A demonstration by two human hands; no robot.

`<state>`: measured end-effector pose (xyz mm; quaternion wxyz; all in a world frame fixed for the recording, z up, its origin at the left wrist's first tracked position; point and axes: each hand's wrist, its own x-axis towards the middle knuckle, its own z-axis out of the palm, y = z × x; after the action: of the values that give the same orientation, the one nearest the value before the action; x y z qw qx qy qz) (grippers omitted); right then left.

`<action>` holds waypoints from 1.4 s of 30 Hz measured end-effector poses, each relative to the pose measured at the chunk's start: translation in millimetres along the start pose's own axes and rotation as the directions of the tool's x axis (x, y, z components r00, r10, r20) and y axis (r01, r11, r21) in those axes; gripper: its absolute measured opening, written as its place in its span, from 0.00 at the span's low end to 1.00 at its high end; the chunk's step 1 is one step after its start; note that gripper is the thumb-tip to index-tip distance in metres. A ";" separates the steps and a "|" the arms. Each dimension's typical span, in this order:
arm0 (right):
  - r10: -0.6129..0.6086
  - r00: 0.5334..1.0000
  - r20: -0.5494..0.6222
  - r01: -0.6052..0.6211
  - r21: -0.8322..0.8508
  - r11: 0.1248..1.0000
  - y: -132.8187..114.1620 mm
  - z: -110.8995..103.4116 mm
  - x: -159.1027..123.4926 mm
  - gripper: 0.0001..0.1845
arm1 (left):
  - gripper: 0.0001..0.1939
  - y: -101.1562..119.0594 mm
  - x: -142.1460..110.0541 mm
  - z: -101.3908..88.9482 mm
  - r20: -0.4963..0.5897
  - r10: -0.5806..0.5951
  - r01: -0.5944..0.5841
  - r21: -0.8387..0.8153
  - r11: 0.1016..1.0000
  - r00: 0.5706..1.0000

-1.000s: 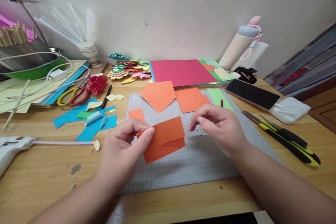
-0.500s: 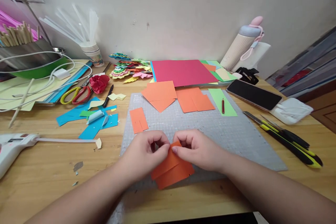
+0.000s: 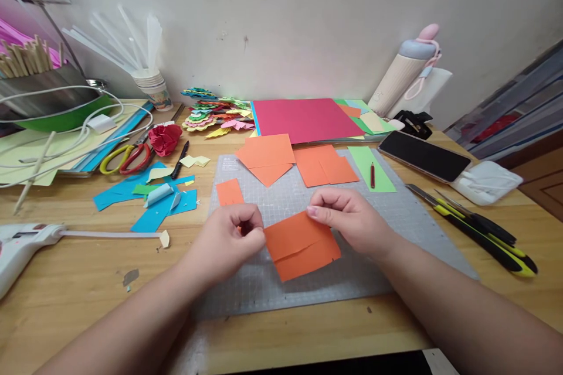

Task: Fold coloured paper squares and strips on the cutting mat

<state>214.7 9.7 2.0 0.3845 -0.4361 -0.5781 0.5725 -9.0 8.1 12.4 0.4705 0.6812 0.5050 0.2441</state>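
Note:
Above the grey cutting mat [image 3: 382, 258], a piece of orange paper [image 3: 303, 237] hangs tilted, a crease or slit running across it and a small dark mark near its lower right edge. My right hand [image 3: 356, 220] pinches its upper right corner between thumb and fingers. At the left edge of the paper, my left hand [image 3: 235, 240] has thumb and forefinger closed together; the fingertips' hold is partly hidden. Behind my left hand lies a smaller orange piece [image 3: 229, 192], partly covered. Further back on the mat are more orange pieces [image 3: 270, 155] and a green strip [image 3: 369, 164] bearing a short pencil [image 3: 372, 176].
On the right lie a yellow-black utility knife [image 3: 484, 240], a phone [image 3: 424, 155] and a white case [image 3: 488, 183]. Blue scraps [image 3: 165, 208], scissors [image 3: 127, 158], a black pen [image 3: 180, 159] and a glue gun [image 3: 26, 249] are leftward. A dark red sheet [image 3: 303, 120] lies behind.
The hands came together at the orange paper's top edge, then moved apart. My right hand, empty at first, now holds the upper right corner; my left stays at the left edge.

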 end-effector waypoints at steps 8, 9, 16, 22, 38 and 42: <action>0.158 0.977 -0.141 -0.105 0.322 0.941 1.4 -9.5 7.8 0.14 | 0.07 -5.3 1.7 1.1 -0.177 0.131 -0.129 0.025 0.991 0.975; 0.185 0.974 -0.130 -0.131 0.341 0.931 5.0 -4.8 8.0 0.14 | 0.12 -5.4 0.3 3.4 -0.153 0.218 -0.206 0.093 0.974 0.964; 0.242 0.968 0.060 -0.242 0.449 0.860 17.9 15.9 6.2 0.13 | 0.13 -12.4 -2.3 13.5 0.007 0.480 -0.442 0.404 0.801 0.877; 0.184 0.940 0.287 -0.281 0.345 0.896 12.7 15.6 2.7 0.19 | 0.05 -16.1 4.0 13.9 -0.133 0.363 -0.305 0.328 0.894 0.922; 0.284 0.959 -0.013 -0.279 0.152 0.948 15.0 3.8 10.0 0.17 | 0.21 -15.5 5.9 14.9 -0.125 -0.088 0.031 -0.400 0.916 0.988; 0.346 0.938 -0.027 -0.345 0.046 0.938 14.7 -5.0 14.8 0.13 | 0.25 -22.7 8.5 16.2 -0.164 -0.005 -0.006 -0.070 0.998 0.986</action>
<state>215.5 24.8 -13.3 0.2967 -0.5329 -0.4742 0.6350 -3.2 10.6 -16.1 0.4510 0.6420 0.5328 0.3171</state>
